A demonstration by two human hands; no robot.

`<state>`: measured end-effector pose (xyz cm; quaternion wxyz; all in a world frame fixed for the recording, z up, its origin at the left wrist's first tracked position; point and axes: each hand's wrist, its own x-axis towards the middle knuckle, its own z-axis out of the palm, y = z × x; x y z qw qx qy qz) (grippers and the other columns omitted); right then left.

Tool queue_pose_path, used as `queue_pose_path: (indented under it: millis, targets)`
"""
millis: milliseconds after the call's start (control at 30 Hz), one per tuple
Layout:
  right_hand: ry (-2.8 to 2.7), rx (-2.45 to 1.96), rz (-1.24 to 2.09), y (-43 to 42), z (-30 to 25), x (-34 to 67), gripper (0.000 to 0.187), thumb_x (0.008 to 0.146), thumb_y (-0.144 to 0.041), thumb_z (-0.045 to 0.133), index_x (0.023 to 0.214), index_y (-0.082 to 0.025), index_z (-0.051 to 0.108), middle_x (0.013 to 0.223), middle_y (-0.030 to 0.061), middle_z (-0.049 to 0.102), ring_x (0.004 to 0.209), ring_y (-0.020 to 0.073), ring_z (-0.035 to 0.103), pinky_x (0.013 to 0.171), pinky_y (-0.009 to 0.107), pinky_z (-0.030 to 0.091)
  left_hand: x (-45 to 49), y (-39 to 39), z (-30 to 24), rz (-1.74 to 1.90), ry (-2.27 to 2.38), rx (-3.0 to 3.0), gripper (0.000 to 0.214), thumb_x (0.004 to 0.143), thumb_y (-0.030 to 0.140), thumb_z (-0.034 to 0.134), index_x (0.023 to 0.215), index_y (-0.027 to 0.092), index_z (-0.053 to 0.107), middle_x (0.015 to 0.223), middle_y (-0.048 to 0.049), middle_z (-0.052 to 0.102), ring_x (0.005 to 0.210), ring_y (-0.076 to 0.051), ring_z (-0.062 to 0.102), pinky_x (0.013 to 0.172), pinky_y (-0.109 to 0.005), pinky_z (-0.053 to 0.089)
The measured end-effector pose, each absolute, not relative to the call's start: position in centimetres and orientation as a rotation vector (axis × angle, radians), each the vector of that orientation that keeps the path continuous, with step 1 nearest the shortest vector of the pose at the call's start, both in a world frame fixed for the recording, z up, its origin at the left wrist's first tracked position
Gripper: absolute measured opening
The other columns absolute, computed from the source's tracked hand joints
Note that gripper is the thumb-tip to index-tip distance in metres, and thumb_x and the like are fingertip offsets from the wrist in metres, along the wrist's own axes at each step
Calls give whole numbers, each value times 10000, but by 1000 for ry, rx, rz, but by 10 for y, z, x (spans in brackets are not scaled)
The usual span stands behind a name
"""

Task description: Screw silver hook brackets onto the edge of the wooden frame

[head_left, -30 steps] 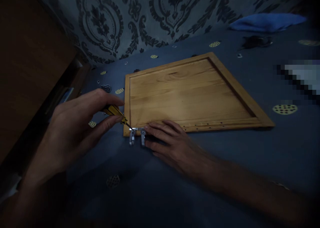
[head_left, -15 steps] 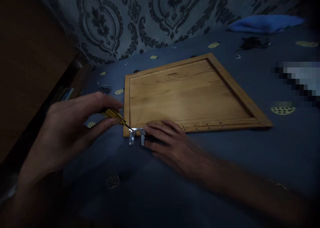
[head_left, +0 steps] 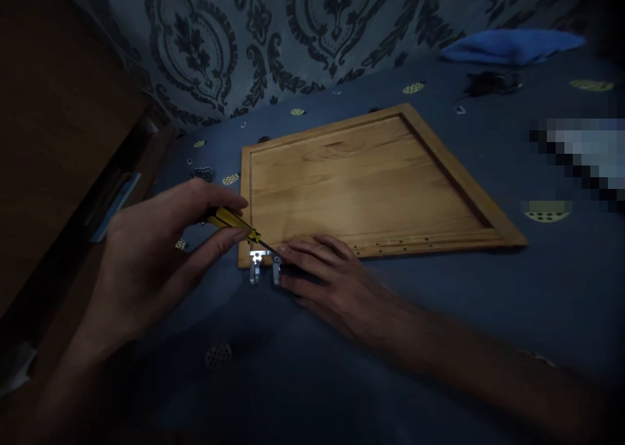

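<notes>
A framed wooden panel lies flat on a dark blue patterned cloth. At its near left corner sits a small metal double hook. My left hand pinches a screwdriver with a yellow handle, its tip resting on the hook's plate beside the right prong. My right hand lies flat on the panel's near edge, fingers stretched out, fingertips touching the hook's right side.
A brown wooden cabinet stands at the left. A patterned wall hanging rises behind the panel. A blue folded cloth and a small dark object lie at the far right. A row of small holes runs along the panel's near rail.
The screwdriver tip has shifted a little to the right along the hook's plate. My right hand stays in place.
</notes>
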<state>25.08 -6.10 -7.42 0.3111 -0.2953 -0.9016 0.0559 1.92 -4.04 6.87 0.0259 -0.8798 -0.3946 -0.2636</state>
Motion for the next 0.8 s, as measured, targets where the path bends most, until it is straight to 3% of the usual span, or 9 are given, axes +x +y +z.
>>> queue_pose_path:
  millis: [333,500,633,800]
  targets:
    - [-2397,-777,177,-62,-71,251,266,1056,-259,530,1259,-235,700,1418,86,656,1373,264,531,1147,512,401,19,-42,72,-783,-1168,-2751,134,955,249,712,1082,206,703,962,41,747,856,-103,706,744,-160,526]
    - [-2423,-785,194,-62,-70,252,280,1052,-254,535,1283,-239,692,1438,90,643,1391,267,518,1156,525,391,25,-44,72,-731,-1145,-2774,164,980,220,677,1131,158,687,988,13,728,898,-93,691,837,-120,522]
    - [-2429,-787,207,-62,-67,252,265,1042,-255,557,1259,-251,708,1434,93,646,1393,261,519,1147,519,403,30,-44,69,-710,-1092,-2760,181,1005,235,642,1136,120,688,966,-23,681,862,-93,662,796,-136,531]
    - [-2445,-827,221,-63,-64,252,258,1032,-271,584,1254,-264,714,1445,84,641,1392,253,522,1169,512,385,37,-45,58,-922,-1164,-2716,220,958,186,710,1177,186,686,986,-4,713,888,-111,673,845,-200,546]
